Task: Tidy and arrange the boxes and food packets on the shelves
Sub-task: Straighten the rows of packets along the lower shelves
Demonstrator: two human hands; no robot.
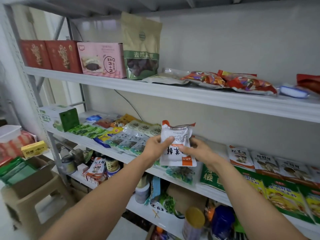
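bare forearms [107, 193] rise from 6 o'clock to the centre, where both hands clamp one white-and-orange packet [176, 144]. the left hand [155, 147] pinches its 9 o'clock edge with the thumb across the face, and the right hand [199, 151] pinches the 3 o'clock side low down. the packet hangs in the air, upright but with its print upside down, just over the front of the middle shelf [86, 142]. below it, at 6 o'clock, a green leafy bag [180, 174] overhangs the shelf lip. at 9 o'clock lie blue-green sachets [124, 142]; at 3 o'clock, a row of mushroom packets [239, 155] that look like its kin. the film looks slick and the grip is only at the edges, so turning it round could let it slip onto the jars [110, 166] on the shelf below. a lowered wrist could nudge the overhanging bag off. set down unturned, it would break the row.
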